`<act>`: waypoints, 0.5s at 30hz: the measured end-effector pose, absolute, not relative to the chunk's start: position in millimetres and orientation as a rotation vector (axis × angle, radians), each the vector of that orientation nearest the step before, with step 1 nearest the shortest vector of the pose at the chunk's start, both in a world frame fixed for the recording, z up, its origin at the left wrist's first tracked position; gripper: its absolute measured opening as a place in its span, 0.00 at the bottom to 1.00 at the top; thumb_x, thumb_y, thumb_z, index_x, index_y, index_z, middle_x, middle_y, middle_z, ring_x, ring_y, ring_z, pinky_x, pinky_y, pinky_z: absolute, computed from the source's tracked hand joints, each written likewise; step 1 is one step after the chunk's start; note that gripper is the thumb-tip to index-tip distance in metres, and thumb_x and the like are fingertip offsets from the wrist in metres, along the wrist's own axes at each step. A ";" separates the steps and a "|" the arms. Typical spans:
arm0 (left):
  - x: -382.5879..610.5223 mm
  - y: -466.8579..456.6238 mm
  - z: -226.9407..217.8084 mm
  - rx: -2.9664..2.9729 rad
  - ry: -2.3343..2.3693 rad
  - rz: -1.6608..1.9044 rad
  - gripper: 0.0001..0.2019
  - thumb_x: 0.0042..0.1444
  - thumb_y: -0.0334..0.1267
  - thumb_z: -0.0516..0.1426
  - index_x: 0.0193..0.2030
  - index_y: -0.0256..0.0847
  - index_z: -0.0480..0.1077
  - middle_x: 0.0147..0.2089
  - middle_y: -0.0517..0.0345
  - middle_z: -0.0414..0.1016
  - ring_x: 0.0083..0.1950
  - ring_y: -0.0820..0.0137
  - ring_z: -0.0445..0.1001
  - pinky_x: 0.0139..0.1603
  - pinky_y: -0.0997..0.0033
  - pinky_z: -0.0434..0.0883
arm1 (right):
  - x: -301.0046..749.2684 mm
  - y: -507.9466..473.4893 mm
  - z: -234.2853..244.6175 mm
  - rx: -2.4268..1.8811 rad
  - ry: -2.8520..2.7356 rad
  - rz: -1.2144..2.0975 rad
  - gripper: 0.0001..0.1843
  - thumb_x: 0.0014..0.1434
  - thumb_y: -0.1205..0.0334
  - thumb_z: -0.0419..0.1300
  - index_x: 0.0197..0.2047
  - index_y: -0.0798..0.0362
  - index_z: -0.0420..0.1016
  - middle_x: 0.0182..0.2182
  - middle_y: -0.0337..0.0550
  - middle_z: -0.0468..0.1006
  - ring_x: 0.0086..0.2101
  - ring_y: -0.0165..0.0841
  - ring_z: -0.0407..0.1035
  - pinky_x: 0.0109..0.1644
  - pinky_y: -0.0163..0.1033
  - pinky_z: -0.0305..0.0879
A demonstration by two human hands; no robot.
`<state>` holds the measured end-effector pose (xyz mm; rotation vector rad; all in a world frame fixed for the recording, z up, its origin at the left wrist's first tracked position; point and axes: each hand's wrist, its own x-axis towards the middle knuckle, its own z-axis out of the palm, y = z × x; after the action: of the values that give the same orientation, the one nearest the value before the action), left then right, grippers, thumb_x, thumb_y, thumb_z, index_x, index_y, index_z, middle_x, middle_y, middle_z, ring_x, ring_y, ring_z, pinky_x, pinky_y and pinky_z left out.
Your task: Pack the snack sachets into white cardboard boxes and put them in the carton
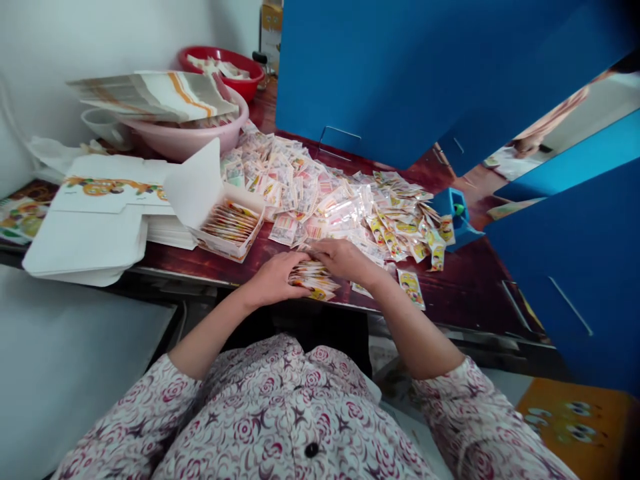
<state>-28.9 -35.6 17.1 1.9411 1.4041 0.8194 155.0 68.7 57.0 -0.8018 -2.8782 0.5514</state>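
No words or numbers can be read: the colored print on the packets (315, 279), the open box (239, 252), the flat cartons (95, 223) and the yellow box (565, 433) is too small or blurred.

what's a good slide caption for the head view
Left fingers and right fingers around a row of sachets, open box nearby.

Between my left hand (275, 280) and right hand (345, 260) I hold a row of small, flat sachets (314, 275), packed face to face with thin edges showing. Their wrappers are pale with yellow and red print. The row sits along the near edge of the dark tabletop (263, 248), right before me.
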 end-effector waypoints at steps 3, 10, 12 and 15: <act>-28.8 -37.2 14.6 1.918 1.393 0.844 0.28 0.49 0.41 0.67 0.57 0.47 0.67 0.60 0.50 0.71 0.61 0.54 0.71 0.63 0.47 0.69 | 158.8 60.0 50.0 -0.803 -2.747 0.640 0.19 0.73 0.56 0.47 0.58 0.46 0.73 0.53 0.44 0.80 0.51 0.36 0.75 0.55 0.42 0.70; -28.8 -42.1 13.4 1.962 1.559 0.946 0.47 0.45 0.43 0.71 0.69 0.45 0.54 0.74 0.40 0.53 0.76 0.45 0.52 0.74 0.40 0.55 | 148.9 37.0 41.5 -0.998 -2.843 0.343 0.19 0.73 0.59 0.44 0.44 0.52 0.76 0.41 0.49 0.81 0.42 0.38 0.74 0.50 0.43 0.68; -29.7 -39.2 14.3 1.996 1.477 0.909 0.48 0.46 0.43 0.70 0.71 0.46 0.50 0.75 0.40 0.51 0.77 0.47 0.50 0.75 0.40 0.52 | 146.6 37.5 39.6 -0.894 -2.814 0.392 0.19 0.73 0.60 0.44 0.43 0.52 0.77 0.41 0.48 0.81 0.45 0.37 0.73 0.55 0.45 0.67; -31.0 -33.6 16.2 1.992 1.347 0.785 0.39 0.50 0.40 0.66 0.68 0.46 0.56 0.70 0.43 0.63 0.71 0.50 0.62 0.72 0.43 0.59 | 157.3 40.2 37.6 -0.776 -2.633 0.601 0.20 0.74 0.58 0.44 0.50 0.51 0.77 0.47 0.47 0.81 0.50 0.35 0.73 0.58 0.44 0.68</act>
<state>-31.0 -33.6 16.2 1.9917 1.3468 0.7851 157.3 40.2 37.6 -0.7761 -2.6332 0.6008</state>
